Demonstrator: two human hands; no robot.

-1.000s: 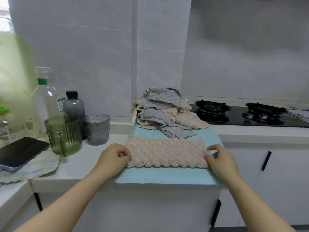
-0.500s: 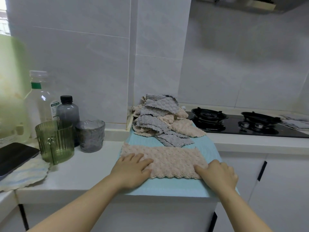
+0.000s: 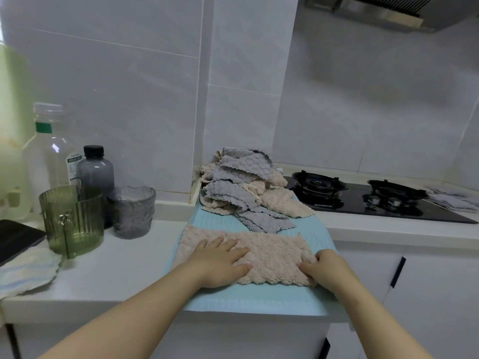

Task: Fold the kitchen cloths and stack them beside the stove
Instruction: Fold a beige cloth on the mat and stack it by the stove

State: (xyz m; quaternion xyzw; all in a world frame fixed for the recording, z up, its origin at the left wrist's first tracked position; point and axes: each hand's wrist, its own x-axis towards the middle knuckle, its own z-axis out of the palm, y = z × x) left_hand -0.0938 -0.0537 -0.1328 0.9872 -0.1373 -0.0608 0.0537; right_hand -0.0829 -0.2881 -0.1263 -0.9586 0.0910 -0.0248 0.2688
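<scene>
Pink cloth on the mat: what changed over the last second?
The left hand let go of the pink cloth at its left end and moved in to lie flat on it, fingers spread. The right hand went from pinching the right end to resting on it; its grip is unclear now. The cloth, the pile of cloths behind and the blue mat stayed put.

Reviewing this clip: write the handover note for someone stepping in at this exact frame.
Left hand: flat, pressing the pink cloth on the blue mat.
Right hand: on the cloth's right end, fingers bent; grip unclear.
Unfolded pile of pink and grey cloths sits behind, next to the stove.
Done: this cloth looks folded into a long strip.
Left: finish folding it, stack it, then work through the pile.
</scene>
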